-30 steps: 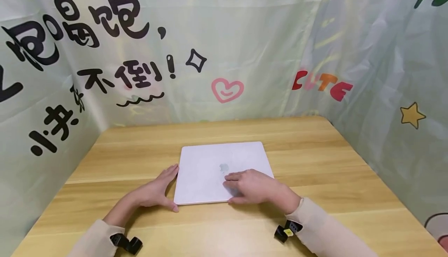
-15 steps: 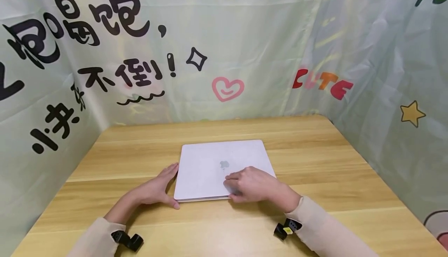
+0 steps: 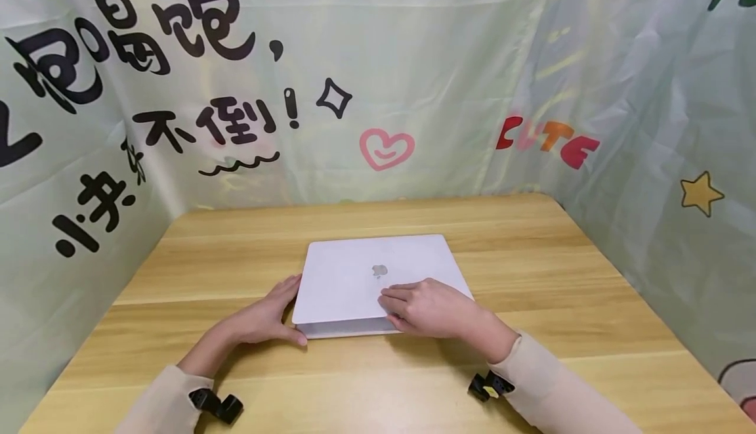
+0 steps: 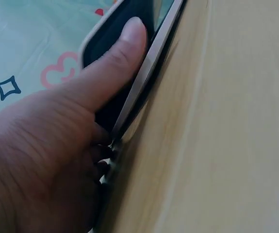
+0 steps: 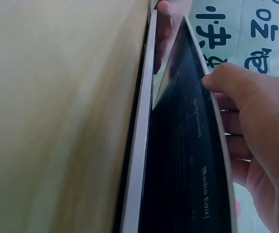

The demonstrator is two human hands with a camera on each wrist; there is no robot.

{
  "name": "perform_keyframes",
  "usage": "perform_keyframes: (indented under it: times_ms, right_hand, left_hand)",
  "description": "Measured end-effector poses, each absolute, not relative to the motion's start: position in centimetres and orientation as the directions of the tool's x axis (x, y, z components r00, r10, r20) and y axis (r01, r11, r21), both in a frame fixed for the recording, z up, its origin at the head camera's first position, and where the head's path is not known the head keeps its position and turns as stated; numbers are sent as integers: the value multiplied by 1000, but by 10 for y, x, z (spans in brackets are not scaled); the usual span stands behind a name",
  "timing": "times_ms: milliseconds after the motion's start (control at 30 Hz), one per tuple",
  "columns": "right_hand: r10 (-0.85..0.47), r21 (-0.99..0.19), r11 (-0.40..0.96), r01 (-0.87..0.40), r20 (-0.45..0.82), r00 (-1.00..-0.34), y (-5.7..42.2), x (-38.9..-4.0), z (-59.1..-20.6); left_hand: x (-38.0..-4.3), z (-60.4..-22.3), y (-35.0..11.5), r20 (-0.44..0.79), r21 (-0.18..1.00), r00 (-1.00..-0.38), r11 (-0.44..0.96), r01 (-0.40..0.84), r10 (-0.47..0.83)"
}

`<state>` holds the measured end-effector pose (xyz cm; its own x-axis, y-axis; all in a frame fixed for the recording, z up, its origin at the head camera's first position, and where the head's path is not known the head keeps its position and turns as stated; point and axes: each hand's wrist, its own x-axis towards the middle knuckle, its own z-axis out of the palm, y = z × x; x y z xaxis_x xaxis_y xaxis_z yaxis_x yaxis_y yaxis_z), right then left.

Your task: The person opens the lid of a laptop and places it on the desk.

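A silver laptop [image 3: 348, 283] lies on the wooden table, its lid raised a little along the front edge. Between thumb and fingers, my right hand [image 3: 434, 309] pinches the lid's front edge. The right wrist view shows the thumb against the dark screen [image 5: 192, 141], with faint lettering on it, and the fingers behind the lid. At the left front corner, my left hand [image 3: 266, 319] rests spread against the laptop, fingers along the left side and thumb at the front. The base's front edge [image 5: 141, 111] stays on the table. The keyboard is hidden.
The wooden table [image 3: 236, 250] runs back to a pale cloth backdrop [image 3: 443, 79] printed with characters, a heart and a star. Cloth also hangs along both sides. A small black device [image 3: 215, 406] sits on the left wrist, and another black device [image 3: 490, 387] on the right.
The lid has come up from closed, and a gap now shows along the front. My right thumb has moved under the lid's edge, and the right hand has risen slightly. The left hand stays put.
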<state>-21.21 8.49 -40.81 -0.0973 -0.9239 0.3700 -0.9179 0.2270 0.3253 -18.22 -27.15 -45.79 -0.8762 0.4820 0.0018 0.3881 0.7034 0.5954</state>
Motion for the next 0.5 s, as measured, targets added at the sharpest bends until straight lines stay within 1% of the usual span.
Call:
perform_keyframes:
  times_ms: [200,500]
  right_hand:
    - [-908,368,250,-895,411,-85,86,-213,-405]
    - [-867,355,264,-897,494,-60,87,-216,-399]
  left_hand:
    - [-183,-459,-270,27,582,-877,706,403,479]
    - [-182,-457,-269,60,599,-879,687,410,473]
